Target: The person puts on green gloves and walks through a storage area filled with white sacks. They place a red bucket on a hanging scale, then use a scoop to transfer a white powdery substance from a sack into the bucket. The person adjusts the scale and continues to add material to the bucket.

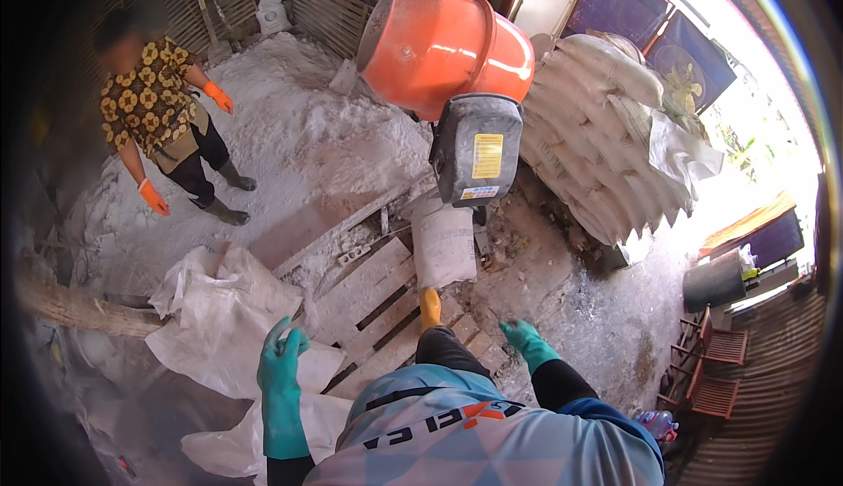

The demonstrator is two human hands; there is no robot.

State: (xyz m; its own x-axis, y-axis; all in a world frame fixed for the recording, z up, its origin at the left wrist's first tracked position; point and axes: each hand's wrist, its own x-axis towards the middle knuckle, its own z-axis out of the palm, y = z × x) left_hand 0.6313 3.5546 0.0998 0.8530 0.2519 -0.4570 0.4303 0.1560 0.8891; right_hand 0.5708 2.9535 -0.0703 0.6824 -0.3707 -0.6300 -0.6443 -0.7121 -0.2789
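Observation:
My left hand (281, 376) wears a green rubber glove and is raised at the lower left, its fingers partly bent and apart, with nothing in it. Behind it lie crumpled white woven sacks (215, 328). Over the dusty floor on the right hangs my right hand (525, 342), also in a green glove. Its fingers are loosely parted and hold nothing. In front of me a filled white sack (443, 242) stands on a wooden pallet (373, 297), below an orange cement mixer (443, 47). My yellow boot (430, 308) rests on the pallet, close to the sack.
At the left, a person (162, 117) in orange gloves and dark boots stands on a heap of white powder (307, 126). Stacked full sacks (597, 126) rise right of the mixer. A wooden beam (88, 304) lies left; a bin (713, 282) and wooden chairs (716, 367) are right.

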